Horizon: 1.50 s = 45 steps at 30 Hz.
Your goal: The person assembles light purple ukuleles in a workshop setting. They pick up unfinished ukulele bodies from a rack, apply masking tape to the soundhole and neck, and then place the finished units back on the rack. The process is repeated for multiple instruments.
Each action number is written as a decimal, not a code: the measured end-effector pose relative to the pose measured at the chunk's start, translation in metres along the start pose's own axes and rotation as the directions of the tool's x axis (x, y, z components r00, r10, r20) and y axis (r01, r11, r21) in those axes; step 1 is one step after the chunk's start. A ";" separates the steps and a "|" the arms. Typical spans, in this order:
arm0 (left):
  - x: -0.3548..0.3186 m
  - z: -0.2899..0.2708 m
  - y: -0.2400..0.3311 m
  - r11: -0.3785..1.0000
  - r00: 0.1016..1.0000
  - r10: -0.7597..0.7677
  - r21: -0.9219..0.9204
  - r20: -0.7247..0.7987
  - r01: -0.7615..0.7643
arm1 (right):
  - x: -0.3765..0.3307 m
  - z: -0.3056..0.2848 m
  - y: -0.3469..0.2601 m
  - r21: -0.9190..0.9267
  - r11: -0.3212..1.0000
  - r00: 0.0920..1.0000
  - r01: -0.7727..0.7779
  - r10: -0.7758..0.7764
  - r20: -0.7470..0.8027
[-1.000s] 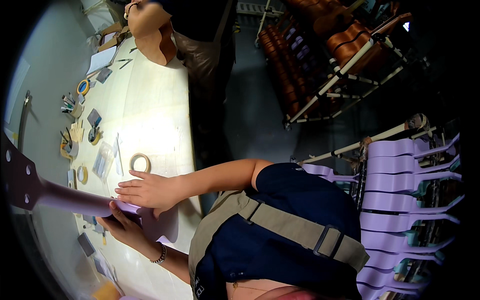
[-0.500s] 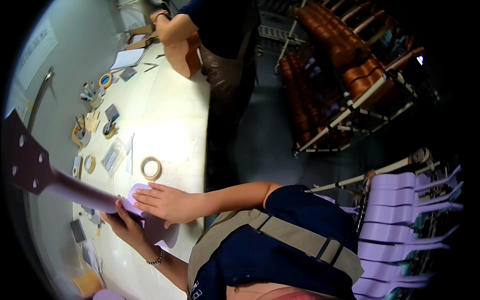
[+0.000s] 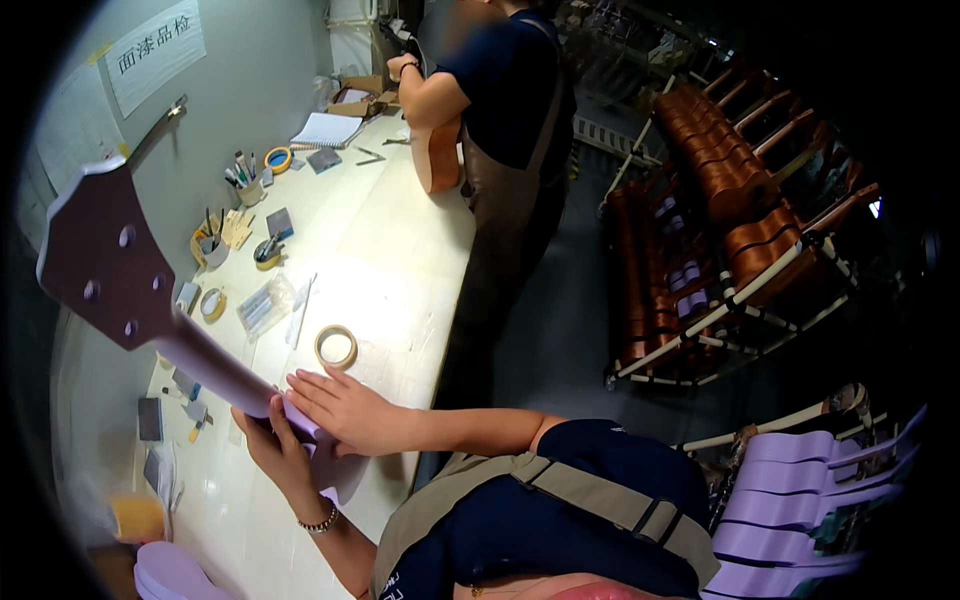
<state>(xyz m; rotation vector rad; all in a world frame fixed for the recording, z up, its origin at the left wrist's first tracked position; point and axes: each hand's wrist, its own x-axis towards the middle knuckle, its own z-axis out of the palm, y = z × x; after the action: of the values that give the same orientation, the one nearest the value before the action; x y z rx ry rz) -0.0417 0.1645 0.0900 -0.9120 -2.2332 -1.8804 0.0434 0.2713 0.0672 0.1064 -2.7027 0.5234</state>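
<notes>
A purple ukulele (image 3: 150, 310) is gripped at the neck by the closed left hand (image 3: 278, 450); the right hand (image 3: 345, 410), fingers open, is laid flat on it above the tabletop (image 3: 400, 260).

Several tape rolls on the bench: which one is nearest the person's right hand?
The tan tape roll lying flat just beyond the right hand. The yellow-and-blue roll sits far up the bench; the small roll lies by the wall.
</notes>
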 end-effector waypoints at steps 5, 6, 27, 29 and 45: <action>0.002 -0.012 -0.019 0.998 1.000 -0.023 -0.057 -0.004 0.023 | -0.008 -0.009 -0.008 0.020 0.997 0.996 0.075 -0.076 0.051; 0.003 -0.010 -0.018 0.996 0.999 -0.033 -0.083 0.002 0.033 | -0.012 -0.010 -0.008 0.032 0.997 0.996 0.068 -0.069 0.054; -0.020 -0.037 -0.018 0.800 0.993 -0.095 -0.599 -0.070 0.035 | -0.116 0.097 0.087 0.761 -0.525 0.478 -0.381 0.593 0.648; -0.020 -0.024 -0.012 0.812 0.990 -0.129 -0.579 -0.057 0.072 | -0.123 0.106 0.092 0.656 -0.704 0.539 -0.270 0.454 0.709; -0.016 0.023 0.028 0.948 0.993 0.013 -0.317 0.121 0.026 | -0.136 0.120 0.077 -0.710 -0.636 0.881 0.302 -0.098 0.463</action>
<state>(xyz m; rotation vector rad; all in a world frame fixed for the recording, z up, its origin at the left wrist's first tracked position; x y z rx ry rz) -0.0076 0.1809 0.1022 -1.0896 -2.0276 -2.2926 0.1151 0.2983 -0.1148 0.2573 -1.6885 -2.3895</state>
